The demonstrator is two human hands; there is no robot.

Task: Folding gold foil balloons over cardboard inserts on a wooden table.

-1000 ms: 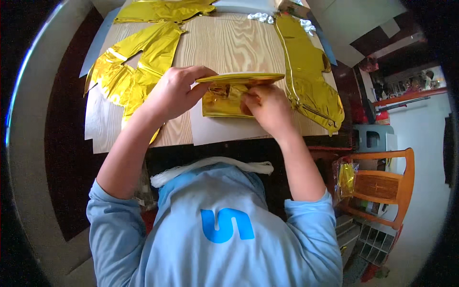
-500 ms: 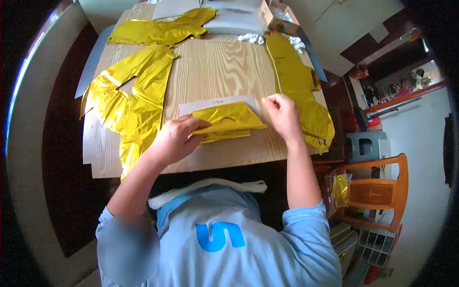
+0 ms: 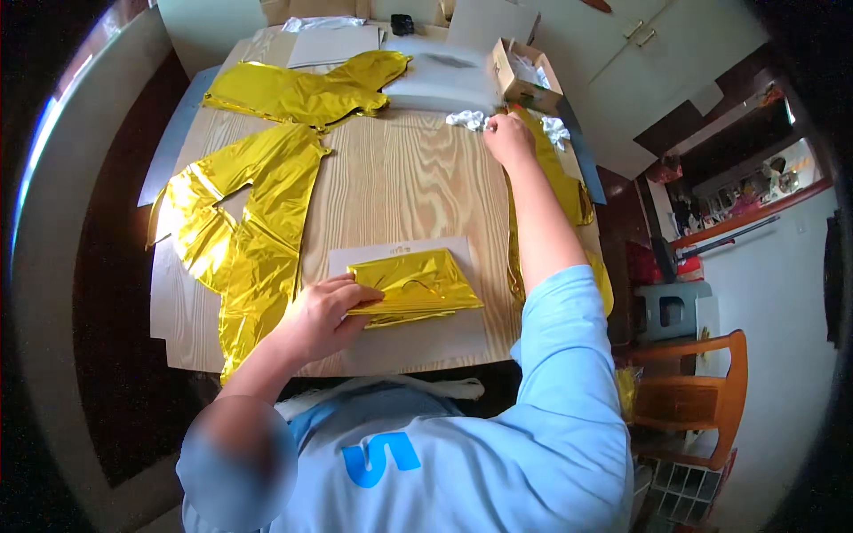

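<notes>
A folded gold foil balloon (image 3: 422, 282) lies on a pale card (image 3: 378, 250) near the table's front edge. My left hand (image 3: 327, 311) grips its left end, fingers on top of the foil. My right arm is stretched toward the far right of the table. There my right hand (image 3: 511, 140) has its fingers bent together, between crumpled white pieces (image 3: 466, 119) and the far end of a flat gold foil balloon (image 3: 569, 178). Whatever the fingertips hold, if anything, is too small to make out. My forearm and sleeve partly cover that balloon.
Two more flat gold foil balloons, one at the far left (image 3: 302, 91) and one down the left side (image 3: 267, 195), lie on the wooden table (image 3: 400, 178). A cardboard box (image 3: 526, 75) stands at the back right beside a clear plastic sheet (image 3: 440, 80). A wooden chair (image 3: 689, 400) is at the right.
My right hand has moved from beside the folded balloon to the far right of the table. My left hand keeps its hold. The view has tilted up, showing more of the table's far side.
</notes>
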